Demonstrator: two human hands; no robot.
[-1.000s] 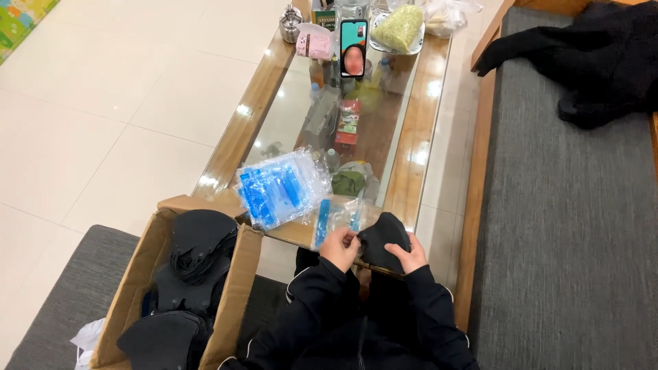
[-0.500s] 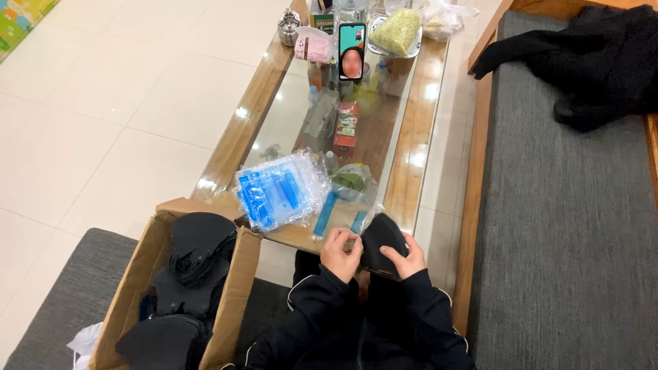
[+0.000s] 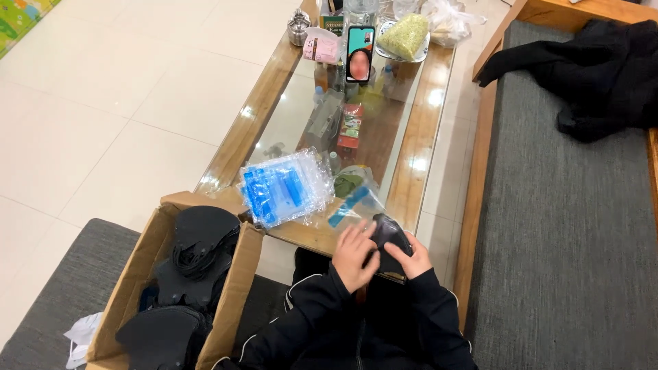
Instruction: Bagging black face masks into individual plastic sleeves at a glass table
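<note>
We take the cardboard box (image 3: 137, 274) as our landmark; it stands open at the far left on a grey mat (image 3: 62, 281), packed with black padded pieces (image 3: 199, 240) that we cannot count, since they overlap. Just left of the box, on the mat, lies one scrap of white plastic (image 3: 81, 336). Right of the box and touching its upper corner is the near end of the tabletop (image 3: 411, 164), a glass pane in a wooden frame. On it, just right of the box, we see one stack of clear bags with blue printing (image 3: 284, 188), then one small clear bag with a blue strip (image 3: 353, 199) beside a green item under the glass.

Further right of the box, at the tabletop's near edge, our left hand (image 3: 356, 253) is curled over the left side of one black pouch (image 3: 391, 240), fingers spread on its top. Our right hand (image 3: 413, 260) clasps the same pouch from the right and below. Both hands grip it, and the pouch rests against the tabletop's edge above our lap.

Far up the tabletop from the box stand one phone (image 3: 360, 53) upright with its screen lit, one pink packet (image 3: 322, 48), one bowl of pale green food (image 3: 404, 35) and one small metal pot (image 3: 299, 27).

Farthest right of the box is the grey bench cushion (image 3: 569, 226), with one black garment (image 3: 596, 75) heaped at its far end.
</note>
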